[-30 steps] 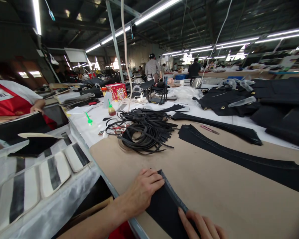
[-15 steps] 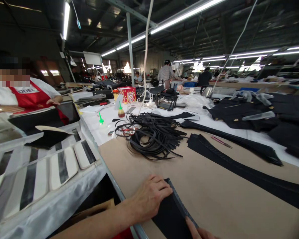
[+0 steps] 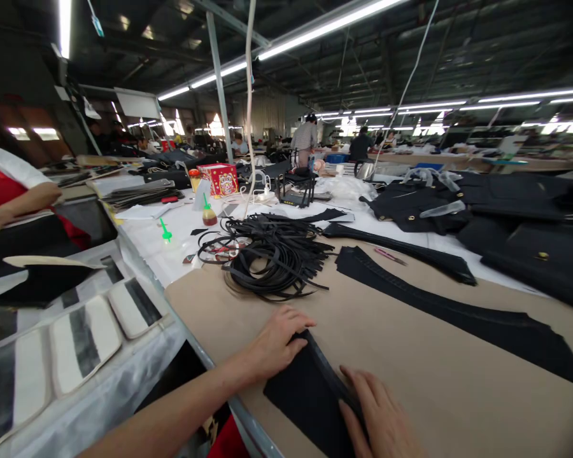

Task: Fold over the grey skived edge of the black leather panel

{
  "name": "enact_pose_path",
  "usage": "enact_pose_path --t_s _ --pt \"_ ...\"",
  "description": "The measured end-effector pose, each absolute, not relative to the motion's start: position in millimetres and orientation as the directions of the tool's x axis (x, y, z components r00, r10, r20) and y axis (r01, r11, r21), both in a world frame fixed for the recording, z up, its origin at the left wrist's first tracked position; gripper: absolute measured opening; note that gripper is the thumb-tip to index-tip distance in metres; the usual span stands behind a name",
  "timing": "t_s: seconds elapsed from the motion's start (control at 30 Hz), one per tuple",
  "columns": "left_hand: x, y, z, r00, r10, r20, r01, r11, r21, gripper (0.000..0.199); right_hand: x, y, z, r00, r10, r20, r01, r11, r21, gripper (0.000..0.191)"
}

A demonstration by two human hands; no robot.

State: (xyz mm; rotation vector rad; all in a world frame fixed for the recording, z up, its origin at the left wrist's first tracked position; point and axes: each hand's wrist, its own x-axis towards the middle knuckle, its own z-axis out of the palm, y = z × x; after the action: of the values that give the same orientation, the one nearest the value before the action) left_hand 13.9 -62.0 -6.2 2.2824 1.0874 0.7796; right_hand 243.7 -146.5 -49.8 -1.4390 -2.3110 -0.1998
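Observation:
A long black fabric piece [image 3: 305, 397] lies on the tan board with a narrow strip along its right edge. At its far tip rests my left hand [image 3: 279, 340], fingers stretched out and thumb apart on the black surface. My right hand [image 3: 379, 410], nearer to me, pinches the strip edge between thumb and fingers. The piece's near end runs out of view. Beyond my left hand lies a coiled heap of black straps [image 3: 277, 257]. To the right is a stack of long curved black pieces [image 3: 449, 308], with pink-handled snips [image 3: 389, 256] behind it.
Past the table's metal edge [image 3: 195, 350], cream panels with dark stripes [image 3: 86, 343] lie at left, near a co-worker in a red apron [image 3: 23, 191]. Behind the straps stand a glue bottle [image 3: 209, 213] and a red box [image 3: 219, 179]. Black bags [image 3: 420, 200] cover the back right.
The view has swung right. My left fingers have straightened and spread at the tip. More of my right hand shows, farther up along the strip edge.

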Motion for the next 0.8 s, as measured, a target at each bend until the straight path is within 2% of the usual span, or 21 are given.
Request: enact_pose_path --t_s 0.1,0.17,0.27,0.47,0.6,0.8 --pt "13.9 -49.1 2.8 0.669 0.73 0.139 0.542 -0.607 0.581 0.047 229.4 -137.6 -42.8 -0.293 0.885 0.361 0.924 0.359 -0.13 0.032" --pt "15.0 -40.7 7.4 0.735 0.677 0.044 0.551 -0.633 0.544 0.049 216.4 -133.4 -35.5 -0.199 0.932 0.303 0.95 0.259 -0.173 0.03" --pt "19.5 -29.0 13.1 0.793 0.607 -0.038 0.536 -0.668 0.516 0.039 199.2 -128.6 -22.5 -0.09 0.982 0.167 0.957 0.132 -0.258 0.025" --pt "32.1 -12.4 20.8 0.835 0.529 -0.152 0.531 -0.703 0.473 0.025 190.7 -117.5 -6.9 -0.072 0.996 -0.053 0.922 0.046 -0.385 0.011" --pt "33.9 -8.9 22.5 0.844 0.514 -0.155 0.522 -0.717 0.463 0.017 192.9 -113.7 -10.8 -0.088 0.995 -0.053 0.904 0.057 -0.423 0.011" --pt "27.4 -11.0 16.7 0.874 0.478 -0.092 0.457 -0.741 0.493 0.016 193.5 -118.7 -17.9 -0.143 0.988 0.055 0.853 0.152 -0.5 0.012"
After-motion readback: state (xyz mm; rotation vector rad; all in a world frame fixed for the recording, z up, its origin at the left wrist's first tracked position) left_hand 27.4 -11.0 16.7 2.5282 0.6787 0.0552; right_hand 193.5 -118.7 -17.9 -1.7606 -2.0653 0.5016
